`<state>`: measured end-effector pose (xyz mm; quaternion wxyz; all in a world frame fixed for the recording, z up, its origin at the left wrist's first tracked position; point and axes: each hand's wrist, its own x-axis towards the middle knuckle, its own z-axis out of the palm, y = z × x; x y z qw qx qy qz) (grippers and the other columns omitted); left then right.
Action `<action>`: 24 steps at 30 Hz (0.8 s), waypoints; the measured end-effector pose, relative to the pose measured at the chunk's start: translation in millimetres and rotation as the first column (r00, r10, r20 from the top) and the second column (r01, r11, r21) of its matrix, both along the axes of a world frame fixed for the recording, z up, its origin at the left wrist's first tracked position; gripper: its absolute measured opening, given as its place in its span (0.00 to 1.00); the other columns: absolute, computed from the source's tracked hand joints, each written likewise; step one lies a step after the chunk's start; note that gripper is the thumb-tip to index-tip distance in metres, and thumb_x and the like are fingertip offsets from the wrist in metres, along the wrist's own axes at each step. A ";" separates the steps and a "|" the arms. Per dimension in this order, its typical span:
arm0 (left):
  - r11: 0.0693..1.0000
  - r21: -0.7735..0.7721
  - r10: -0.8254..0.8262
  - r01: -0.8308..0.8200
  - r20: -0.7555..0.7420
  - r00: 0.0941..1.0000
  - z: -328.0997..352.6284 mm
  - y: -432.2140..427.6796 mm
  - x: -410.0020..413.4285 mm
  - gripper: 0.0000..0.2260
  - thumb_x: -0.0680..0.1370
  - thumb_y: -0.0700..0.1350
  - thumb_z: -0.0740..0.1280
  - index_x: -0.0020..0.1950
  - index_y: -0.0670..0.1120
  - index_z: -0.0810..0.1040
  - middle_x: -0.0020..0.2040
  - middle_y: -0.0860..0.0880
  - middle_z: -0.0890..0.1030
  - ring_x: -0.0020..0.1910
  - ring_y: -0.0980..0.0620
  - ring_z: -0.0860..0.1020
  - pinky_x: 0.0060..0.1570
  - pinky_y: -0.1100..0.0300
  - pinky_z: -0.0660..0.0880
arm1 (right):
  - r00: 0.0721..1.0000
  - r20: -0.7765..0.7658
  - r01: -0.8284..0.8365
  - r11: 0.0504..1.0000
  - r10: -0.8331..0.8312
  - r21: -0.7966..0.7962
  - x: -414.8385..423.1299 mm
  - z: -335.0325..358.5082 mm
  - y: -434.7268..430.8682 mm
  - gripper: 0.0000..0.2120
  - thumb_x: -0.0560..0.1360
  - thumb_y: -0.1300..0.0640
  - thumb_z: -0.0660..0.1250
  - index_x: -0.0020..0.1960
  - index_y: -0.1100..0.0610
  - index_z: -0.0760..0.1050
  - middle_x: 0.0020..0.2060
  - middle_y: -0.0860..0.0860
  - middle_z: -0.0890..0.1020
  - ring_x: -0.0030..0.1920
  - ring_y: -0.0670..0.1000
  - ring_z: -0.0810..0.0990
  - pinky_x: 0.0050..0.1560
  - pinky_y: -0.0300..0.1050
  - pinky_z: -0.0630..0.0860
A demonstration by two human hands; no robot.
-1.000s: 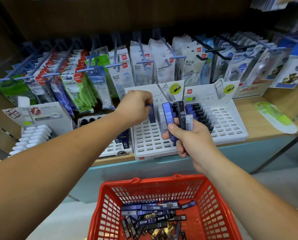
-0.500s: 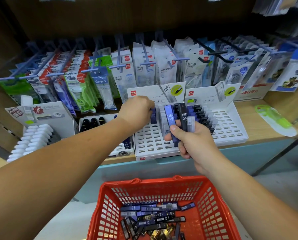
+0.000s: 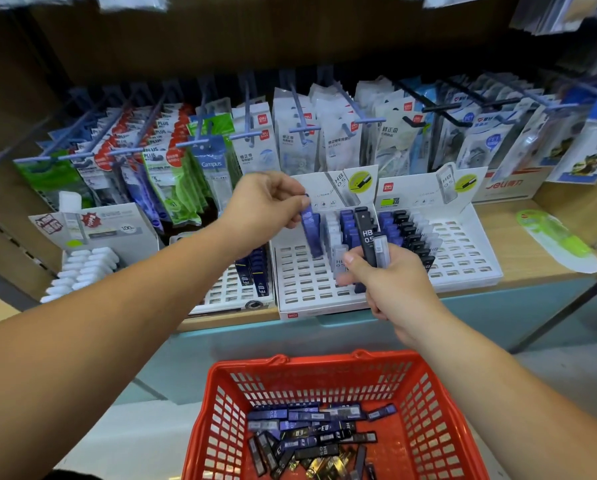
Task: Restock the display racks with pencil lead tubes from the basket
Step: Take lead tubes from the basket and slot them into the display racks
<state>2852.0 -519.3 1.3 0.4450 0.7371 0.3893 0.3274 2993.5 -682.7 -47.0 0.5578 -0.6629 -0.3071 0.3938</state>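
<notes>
Lifting since a moment ago, the left hand (image 3: pixel 269 202) is pinching a blue tube (image 3: pixel 311 233) by its top, lower end at the white rack (image 3: pixel 300 282) at 12 o'clock. The right hand (image 3: pixel 394 282) is gripping a black tube (image 3: pixel 366 237) and a clear tube (image 3: pixel 381 251); loose tubes (image 3: pixel 307 431) are lying in the red basket (image 3: pixel 425 393) at 6 o'clock.

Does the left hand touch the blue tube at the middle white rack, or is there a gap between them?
Touching. The head view shows the left hand pinching the top end of the blue tube between thumb and fingers.
</notes>
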 end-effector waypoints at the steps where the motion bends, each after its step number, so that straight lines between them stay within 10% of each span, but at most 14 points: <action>1: 0.998 0.063 0.004 0.000 -0.063 0.998 -2.0 4.2 -1.8 0.03 0.78 0.36 0.75 0.48 0.43 0.82 0.37 0.45 0.85 0.34 0.53 0.83 0.41 0.56 0.84 | 1.000 0.014 -0.013 1.000 0.013 -0.004 1.0 0.7 -1.0 0.06 0.81 0.53 0.70 0.50 0.56 0.78 0.35 0.55 0.86 0.22 0.49 0.62 0.23 0.37 0.61; 6: 0.959 0.278 0.030 0.059 -0.305 0.952 -24.1 0.2 0.6 0.07 0.77 0.40 0.75 0.43 0.50 0.82 0.39 0.53 0.84 0.41 0.51 0.84 0.48 0.56 0.82 | 0.985 -0.137 -0.111 0.992 0.102 -0.061 0.4 5.7 -1.3 0.14 0.83 0.44 0.64 0.53 0.56 0.74 0.30 0.51 0.72 0.25 0.49 0.60 0.27 0.38 0.54; 24: 0.889 0.409 0.035 0.205 -0.507 0.861 -28.2 5.9 21.2 0.06 0.77 0.38 0.71 0.52 0.45 0.87 0.47 0.47 0.87 0.48 0.47 0.83 0.54 0.52 0.80 | 0.983 -0.170 -0.075 0.997 0.074 0.001 16.1 5.4 -13.5 0.07 0.81 0.54 0.69 0.56 0.56 0.78 0.42 0.60 0.87 0.23 0.49 0.65 0.24 0.37 0.58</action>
